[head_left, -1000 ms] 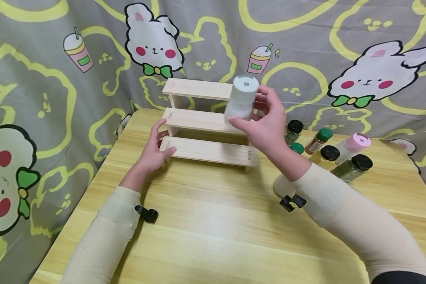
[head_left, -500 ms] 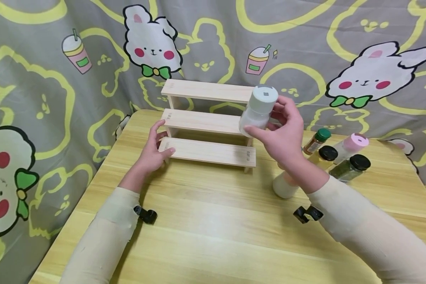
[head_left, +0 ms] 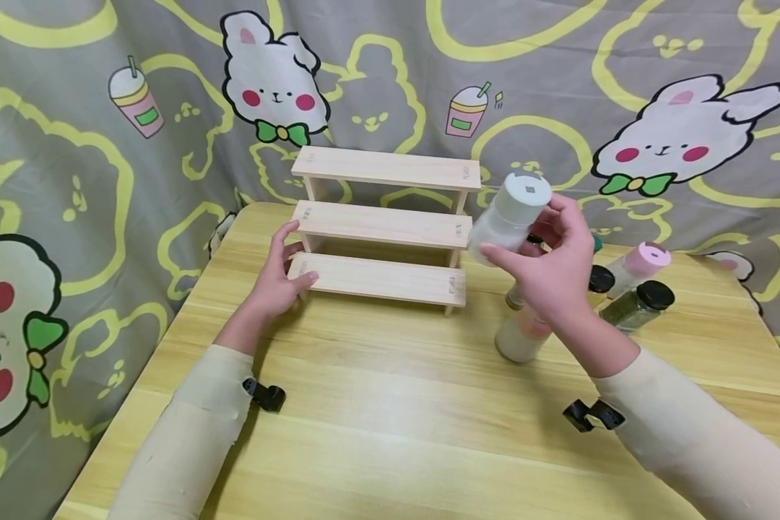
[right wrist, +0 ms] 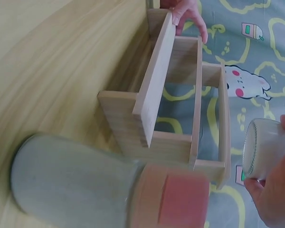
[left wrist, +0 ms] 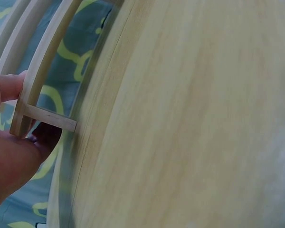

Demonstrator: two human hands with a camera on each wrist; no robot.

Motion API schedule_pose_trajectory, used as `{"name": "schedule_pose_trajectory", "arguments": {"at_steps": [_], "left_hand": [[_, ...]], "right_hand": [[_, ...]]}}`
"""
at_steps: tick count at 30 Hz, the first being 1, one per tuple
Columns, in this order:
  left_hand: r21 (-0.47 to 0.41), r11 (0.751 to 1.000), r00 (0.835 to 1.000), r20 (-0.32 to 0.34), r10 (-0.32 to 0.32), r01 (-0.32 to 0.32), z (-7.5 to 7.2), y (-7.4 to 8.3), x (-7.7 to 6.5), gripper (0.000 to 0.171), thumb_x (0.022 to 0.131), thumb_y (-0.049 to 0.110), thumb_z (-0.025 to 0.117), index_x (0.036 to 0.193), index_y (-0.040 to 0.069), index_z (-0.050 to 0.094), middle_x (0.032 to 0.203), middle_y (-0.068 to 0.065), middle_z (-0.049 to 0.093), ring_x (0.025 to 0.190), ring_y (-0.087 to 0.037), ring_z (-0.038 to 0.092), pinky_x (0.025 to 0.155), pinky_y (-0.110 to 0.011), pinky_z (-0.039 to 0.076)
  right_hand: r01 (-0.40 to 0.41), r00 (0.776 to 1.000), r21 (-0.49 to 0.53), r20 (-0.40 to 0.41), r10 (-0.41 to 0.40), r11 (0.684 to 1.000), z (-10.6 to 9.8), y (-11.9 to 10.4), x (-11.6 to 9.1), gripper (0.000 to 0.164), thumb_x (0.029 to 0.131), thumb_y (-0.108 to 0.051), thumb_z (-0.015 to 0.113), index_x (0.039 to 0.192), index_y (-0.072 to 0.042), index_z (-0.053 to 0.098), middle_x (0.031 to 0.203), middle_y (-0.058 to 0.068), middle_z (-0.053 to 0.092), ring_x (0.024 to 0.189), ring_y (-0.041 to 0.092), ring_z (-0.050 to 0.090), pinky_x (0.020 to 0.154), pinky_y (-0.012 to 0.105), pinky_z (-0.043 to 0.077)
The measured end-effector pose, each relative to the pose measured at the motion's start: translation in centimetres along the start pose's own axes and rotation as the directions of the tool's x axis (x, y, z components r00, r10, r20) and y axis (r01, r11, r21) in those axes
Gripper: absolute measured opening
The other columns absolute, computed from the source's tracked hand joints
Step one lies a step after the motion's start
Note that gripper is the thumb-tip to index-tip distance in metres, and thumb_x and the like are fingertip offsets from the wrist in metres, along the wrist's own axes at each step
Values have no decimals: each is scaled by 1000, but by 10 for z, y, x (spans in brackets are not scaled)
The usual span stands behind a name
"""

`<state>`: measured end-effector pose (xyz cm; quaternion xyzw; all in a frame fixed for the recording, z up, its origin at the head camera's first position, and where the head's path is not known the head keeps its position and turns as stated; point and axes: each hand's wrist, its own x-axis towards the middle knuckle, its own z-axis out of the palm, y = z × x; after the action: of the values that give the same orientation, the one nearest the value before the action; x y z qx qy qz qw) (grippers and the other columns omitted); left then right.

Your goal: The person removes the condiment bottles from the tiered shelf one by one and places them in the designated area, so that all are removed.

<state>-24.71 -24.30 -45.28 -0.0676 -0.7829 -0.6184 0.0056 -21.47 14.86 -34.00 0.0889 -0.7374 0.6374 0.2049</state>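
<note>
A three-tier wooden rack (head_left: 377, 278) stands on the table near the curtain. My left hand (head_left: 276, 278) grips the left end of its lowest shelf, thumb on top; the left wrist view shows the fingers reaching round below the shelf board (left wrist: 45, 61). Raised beside the rack's right end, a glass shaker jar (head_left: 510, 213) with a white lid and white contents is held in my right hand (head_left: 562, 263). The jar tilts, its lid leaning right. In the right wrist view, the jar's base (right wrist: 259, 147) faces the rack, and fingers cover part of its side.
Close under my right hand stands a bottle with a peach-coloured cap (head_left: 518, 341). Behind my right wrist are several more jars, including a pink-capped one (head_left: 643, 261) and a black-capped one with green contents (head_left: 637, 307). A patterned curtain (head_left: 377, 87) hangs behind the table.
My right hand has carried the white-lidded jar rightward and slightly down, away from the front of the rack, uncovering the right ends of its shelves. My left hand keeps its hold.
</note>
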Motion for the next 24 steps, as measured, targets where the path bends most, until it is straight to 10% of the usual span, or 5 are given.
{"name": "schedule_pose_trajectory", "arguments": {"at_steps": [24], "left_hand": [[-19, 1000, 1000, -2, 9, -9, 1, -4, 0, 93, 91, -14, 61, 157, 31, 14, 149, -24, 33, 132, -40, 39, 100, -47, 41]], "right_hand": [[-49, 982, -5, -184, 47, 999, -56, 11, -20, 81, 58, 15, 90, 128, -11, 60, 119, 11, 63, 100, 24, 60, 78, 20, 51]]}}
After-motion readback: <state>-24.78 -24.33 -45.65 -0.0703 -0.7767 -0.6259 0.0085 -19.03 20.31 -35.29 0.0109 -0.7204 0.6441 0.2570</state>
